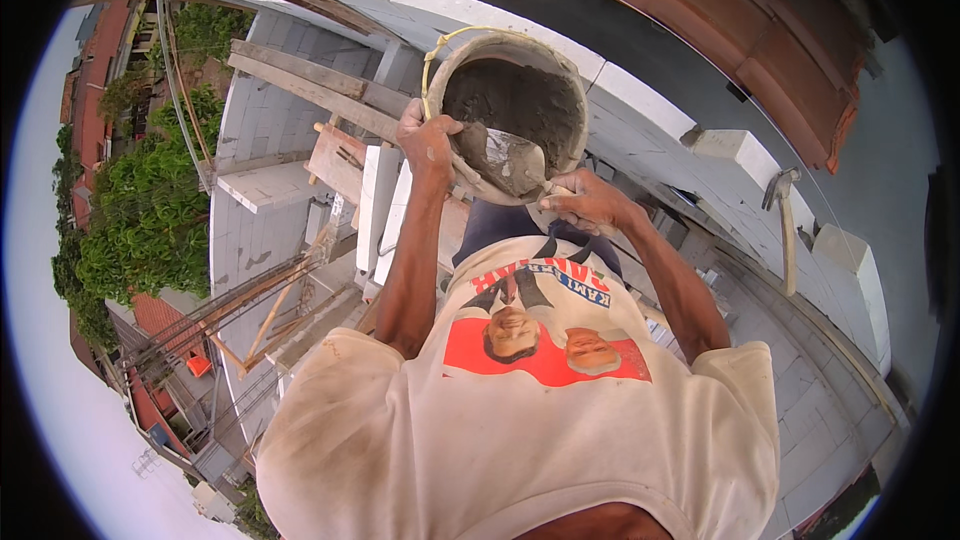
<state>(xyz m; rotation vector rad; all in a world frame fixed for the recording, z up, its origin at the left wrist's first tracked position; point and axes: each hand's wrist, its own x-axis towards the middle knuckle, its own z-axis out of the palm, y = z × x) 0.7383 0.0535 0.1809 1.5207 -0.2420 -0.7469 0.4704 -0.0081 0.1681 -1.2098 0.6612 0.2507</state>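
A round bucket (574,70) coated in dried cement is in front of me, tipped so that its mouth faces me. Wet grey mortar (505,90) lies inside it. My left hand (428,148) is closed on the bucket's left rim, close to one end of the thin yellow handle (430,65). My right hand (592,202) grips the handle of a trowel at the near right side of the rim. The trowel's mortar-smeared metal blade (515,162) lies across the near part of the bucket's mouth, pointing left.
A wall of white blocks (660,105) curves past behind the bucket and down the right. A hammer (786,230) rests against it, near upright blocks (845,260). Wooden planks (300,80) and scaffold poles stand at left, with a drop towards trees (150,200). Roof tiles (720,10) overhang the far right.
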